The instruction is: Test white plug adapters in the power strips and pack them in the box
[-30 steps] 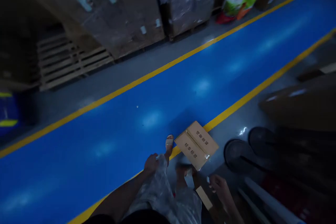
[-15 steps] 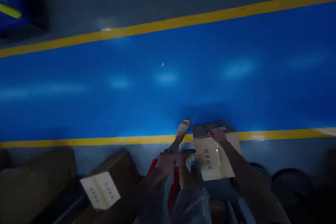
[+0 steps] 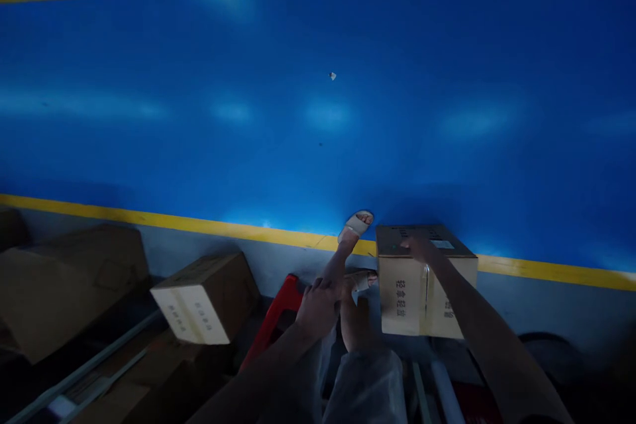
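Observation:
A closed cardboard box (image 3: 405, 305) with printed characters stands on the floor right of my feet, over the yellow line. My right hand (image 3: 418, 246) is at its darker side, which bears a white label (image 3: 441, 244); the fingers look curled and nothing can be made out in them. My left hand (image 3: 318, 305) rests on my lower leg near the knee, its fingers bent over the skin. One sandalled foot (image 3: 356, 225) lies on the near yellow line, the other beside the box.
Another carton (image 3: 191, 315) and a larger brown box (image 3: 74, 285) stand at the left. A red plastic object (image 3: 273, 318) is beside my legs. Metal rails (image 3: 99, 361) lie at the lower left. A small white scrap (image 3: 332, 76) lies on the blue floor.
The view has tilted down and turned slightly. The box by my right hand now stands more upright, with its labelled side showing more. My left hand stays on my leg.

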Tool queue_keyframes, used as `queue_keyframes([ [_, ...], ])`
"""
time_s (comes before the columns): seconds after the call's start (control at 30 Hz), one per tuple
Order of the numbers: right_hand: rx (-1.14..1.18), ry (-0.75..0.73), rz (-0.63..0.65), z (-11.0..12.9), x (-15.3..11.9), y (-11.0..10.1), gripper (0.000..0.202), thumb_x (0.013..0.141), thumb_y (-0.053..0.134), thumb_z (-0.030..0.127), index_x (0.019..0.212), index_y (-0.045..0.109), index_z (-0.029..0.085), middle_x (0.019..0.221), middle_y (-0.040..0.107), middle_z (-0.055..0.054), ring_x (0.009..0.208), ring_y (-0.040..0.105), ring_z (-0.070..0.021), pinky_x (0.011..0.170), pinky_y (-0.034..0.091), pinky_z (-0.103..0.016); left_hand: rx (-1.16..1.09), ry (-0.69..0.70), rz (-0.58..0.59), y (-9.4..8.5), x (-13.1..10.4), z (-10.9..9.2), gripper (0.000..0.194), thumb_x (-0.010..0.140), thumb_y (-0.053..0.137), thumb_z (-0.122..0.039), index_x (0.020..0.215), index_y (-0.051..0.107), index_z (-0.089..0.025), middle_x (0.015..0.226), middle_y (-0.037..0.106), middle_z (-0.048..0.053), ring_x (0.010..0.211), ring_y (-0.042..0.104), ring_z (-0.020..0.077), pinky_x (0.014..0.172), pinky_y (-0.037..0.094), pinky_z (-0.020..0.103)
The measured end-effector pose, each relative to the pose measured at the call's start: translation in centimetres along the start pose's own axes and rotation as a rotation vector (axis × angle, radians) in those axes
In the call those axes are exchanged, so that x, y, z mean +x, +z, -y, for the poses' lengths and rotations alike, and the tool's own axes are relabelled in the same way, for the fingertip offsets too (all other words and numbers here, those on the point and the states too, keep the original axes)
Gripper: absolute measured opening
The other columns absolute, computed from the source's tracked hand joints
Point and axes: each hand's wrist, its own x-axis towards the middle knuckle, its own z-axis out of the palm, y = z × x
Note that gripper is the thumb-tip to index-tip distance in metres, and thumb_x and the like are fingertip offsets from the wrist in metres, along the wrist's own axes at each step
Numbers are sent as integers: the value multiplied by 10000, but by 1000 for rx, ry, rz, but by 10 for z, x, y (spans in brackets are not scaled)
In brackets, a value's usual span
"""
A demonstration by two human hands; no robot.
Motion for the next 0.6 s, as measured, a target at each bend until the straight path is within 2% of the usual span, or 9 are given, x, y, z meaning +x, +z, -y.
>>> queue_keyframes([
  [0.1, -42, -16, 34, -5, -10, 4, 517, 1068, 680, 427, 1551, 611, 256, 1615, 585, -135, 1429, 597, -325, 1191, 502, -585, 8, 3, 5, 4, 3, 1, 430, 985, 598, -281, 1379, 736, -179, 1449, 721, 156, 1386, 593, 371, 1177, 465, 488],
  [0.2, -88, 15, 18, 8, -7, 19, 603, 1064, 592, 278, 1655, 522, 371, 1738, 470, -119, 1570, 441, -395, 1255, 360, -667, 24, -15, 23, 8, 6, 4, 429, 992, 597, -268, 1387, 733, -172, 1493, 700, 152, 1416, 579, 367, 1208, 443, 485],
  [0.27, -100, 70, -14, 17, -3, 28, 674, 1030, 548, 203, 1664, 498, 427, 1757, 448, -108, 1592, 399, -416, 1255, 292, -713, 44, -31, 33, 8, 5, 7, 415, 999, 605, -289, 1378, 735, -183, 1505, 692, 146, 1418, 578, 361, 1224, 428, 488],
  [0.33, -93, 138, -67, 18, -7, 33, 711, 997, 539, 176, 1666, 498, 410, 1758, 440, -127, 1601, 372, -431, 1245, 264, -749, 76, -32, 32, 7, 3, 9, 406, 1005, 612, -318, 1376, 727, -200, 1507, 686, 140, 1417, 576, 360, 1221, 427, 494],
  [0.4, -71, 202, -158, 11, -26, 43, 727, 981, 517, 164, 1681, 483, 359, 1789, 381, -133, 1650, 269, -426, 1272, 218, -741, 136, -5, 40, 6, -1, 9, 413, 1015, 602, -342, 1386, 715, -200, 1514, 675, 150, 1422, 567, 374, 1207, 435, 514],
  [0.47, -39, 279, -272, 0, -61, 66, 772, 977, 485, 157, 1731, 391, 294, 1831, 285, -134, 1689, 168, -398, 1315, 199, -672, 222, 56, 63, 6, 1, 2, 430, 1022, 594, -351, 1412, 701, -205, 1554, 642, 164, 1463, 533, 400, 1213, 426, 545],
  [0.5, 19, 354, -353, -4, -83, 86, 790, 981, 469, 164, 1753, 334, 265, 1840, 256, -139, 1695, 154, -381, 1327, 216, -624, 259, 95, 74, 7, 7, -6, 445, 1023, 595, -352, 1433, 689, -207, 1582, 616, 172, 1490, 511, 412, 1227, 413, 557],
  [0.53, 82, 442, -419, -7, -105, 109, 800, 990, 454, 185, 1769, 276, 221, 1830, 264, -174, 1684, 193, -388, 1313, 274, -594, 281, 143, 79, 9, 15, -18, 467, 1027, 592, -352, 1464, 668, -207, 1610, 587, 178, 1515, 492, 417, 1246, 398, 560],
  [0.6, 393, 735, -624, -6, -145, 166, 729, 1032, 409, 267, 1749, 313, 172, 1727, 425, -238, 1609, 353, -420, 1247, 387, -589, 263, 271, 75, 16, 43, -54, 534, 1041, 572, -344, 1553, 591, -193, 1663, 524, 191, 1555, 464, 402, 1282, 381, 531],
])
